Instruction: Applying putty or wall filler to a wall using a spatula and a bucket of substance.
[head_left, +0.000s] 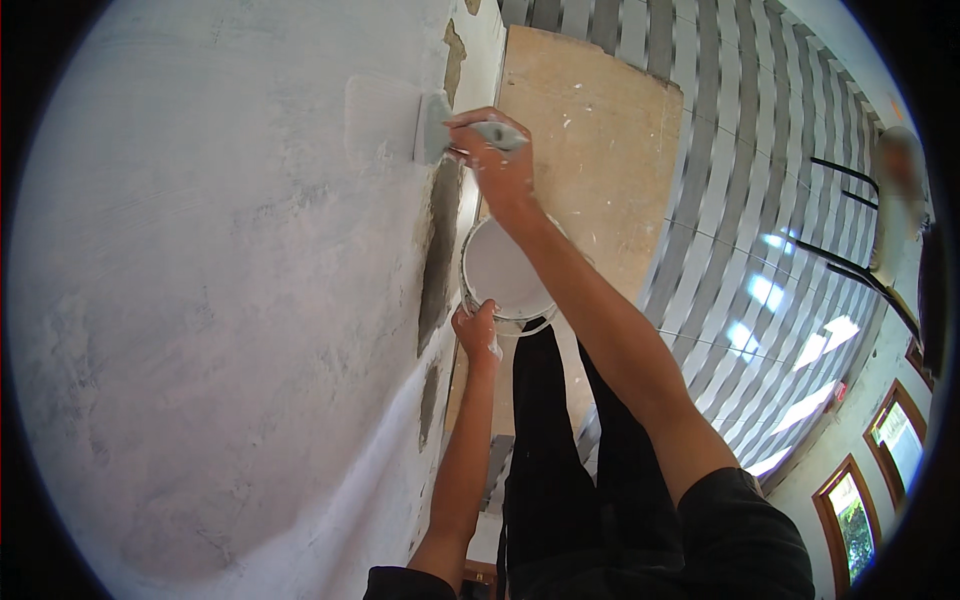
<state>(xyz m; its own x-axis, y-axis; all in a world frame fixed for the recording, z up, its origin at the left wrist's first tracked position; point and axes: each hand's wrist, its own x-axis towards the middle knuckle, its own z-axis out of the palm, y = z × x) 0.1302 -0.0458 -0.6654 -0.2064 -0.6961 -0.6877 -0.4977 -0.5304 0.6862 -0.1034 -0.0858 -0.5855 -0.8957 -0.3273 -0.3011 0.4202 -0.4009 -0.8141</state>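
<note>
My right hand (492, 158) is closed around the handle of a wide, flat paintbrush (434, 128). The brush head rests against the pale wall (250, 250), beside a patch with a different sheen. Lower down, my left hand (477, 328) grips the rim of a round white bucket (468, 262), thumb over the edge. Smooth whitish paint (510, 272) fills the part of the bucket I can see. My right forearm hides the bucket's right side. White smears mark the left wrist.
Grey, broken plaster (438, 255) runs along the wall's edge. A tan board (590, 140) with white spatters lies on the striped tile floor (730, 200). Black-legged furniture (850, 265) stands far right, near wood-framed windows (850, 520). My black-clad legs (545, 430) are beneath the bucket.
</note>
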